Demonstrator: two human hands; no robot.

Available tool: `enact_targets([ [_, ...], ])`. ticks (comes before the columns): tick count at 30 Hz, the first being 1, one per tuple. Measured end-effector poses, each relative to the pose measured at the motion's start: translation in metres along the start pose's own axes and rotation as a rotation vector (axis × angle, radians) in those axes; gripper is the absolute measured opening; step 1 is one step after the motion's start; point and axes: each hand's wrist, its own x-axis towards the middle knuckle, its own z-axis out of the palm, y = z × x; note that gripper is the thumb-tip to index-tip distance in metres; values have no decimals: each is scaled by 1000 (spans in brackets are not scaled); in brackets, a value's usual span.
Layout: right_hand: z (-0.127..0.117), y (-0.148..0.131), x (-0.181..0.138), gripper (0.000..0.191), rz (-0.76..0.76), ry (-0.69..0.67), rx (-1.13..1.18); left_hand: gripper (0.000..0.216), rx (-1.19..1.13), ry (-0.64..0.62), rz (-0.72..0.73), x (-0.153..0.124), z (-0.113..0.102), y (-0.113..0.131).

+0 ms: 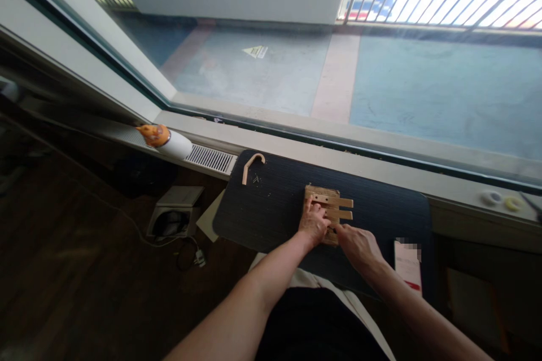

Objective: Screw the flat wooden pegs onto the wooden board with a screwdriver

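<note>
A small wooden assembly of flat slats [329, 203] lies on a dark board [275, 208] in front of me. My left hand [313, 221] presses down on its left part, fingers curled over the wood. My right hand [358, 243] is closed at the piece's lower right edge, pinching at a slat end; what it grips is partly hidden. Two slats stick out to the right of the block. A curved wooden hook piece [251, 166] lies apart at the board's far left corner.
A white glue bottle with an orange cap [166, 140] lies on the window sill vent at left. A white-and-red card [408, 265] rests on the board's right side. Tape rolls [502, 199] sit on the sill at right. A box and cables [175, 217] are on the floor.
</note>
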Motion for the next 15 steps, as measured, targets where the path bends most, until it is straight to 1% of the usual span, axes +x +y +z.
enact_targets([
  [5,5,-3,2,33,27,0,-1,15,6,7,4,0,1,0],
  [12,-5,-5,-6,34,-19,8,5,16,5,8,9,1,3,-1],
  [15,-5,-7,-6,35,-13,5,11,16,4,10,11,1,4,-1],
])
